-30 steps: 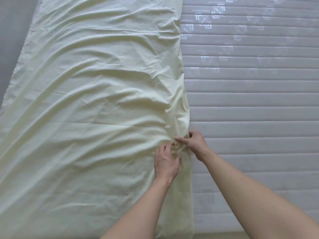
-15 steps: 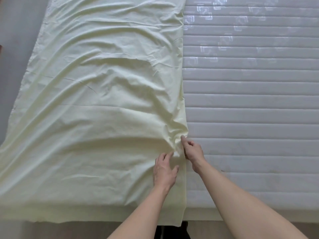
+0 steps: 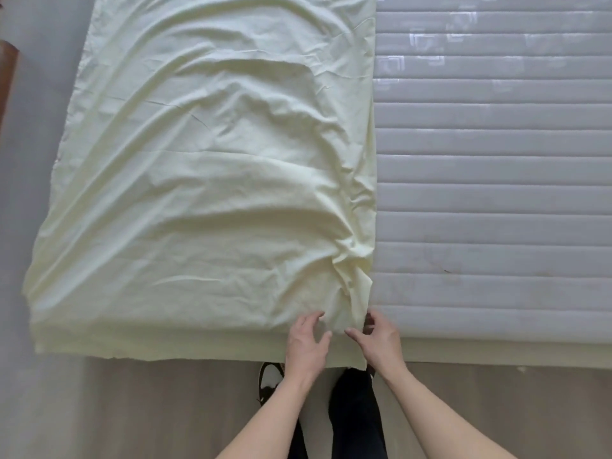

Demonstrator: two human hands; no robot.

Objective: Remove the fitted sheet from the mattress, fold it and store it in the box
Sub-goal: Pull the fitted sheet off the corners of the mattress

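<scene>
The pale yellow fitted sheet [image 3: 205, 200] lies folded lengthwise over the left half of the grey quilted mattress [image 3: 496, 193], wrinkled and bunched near its right edge. Its near end hangs over the mattress's front edge. My left hand [image 3: 308, 341] rests on the sheet at that near end, fingers spread. My right hand [image 3: 377, 337] is just to its right, thumb and fingers pinching the sheet's right edge where it meets the bare mattress. No box is in view.
Wooden floor [image 3: 149, 409] runs along the mattress's front edge, where my legs in dark trousers [image 3: 354, 412] and a black-and-white shoe [image 3: 270, 380] stand. A brown piece of furniture [image 3: 6, 84] shows at the far left edge.
Both hands have slid toward me along the sheet's right edge, down to the mattress's front edge. The view has pulled back, so the floor and my legs now show.
</scene>
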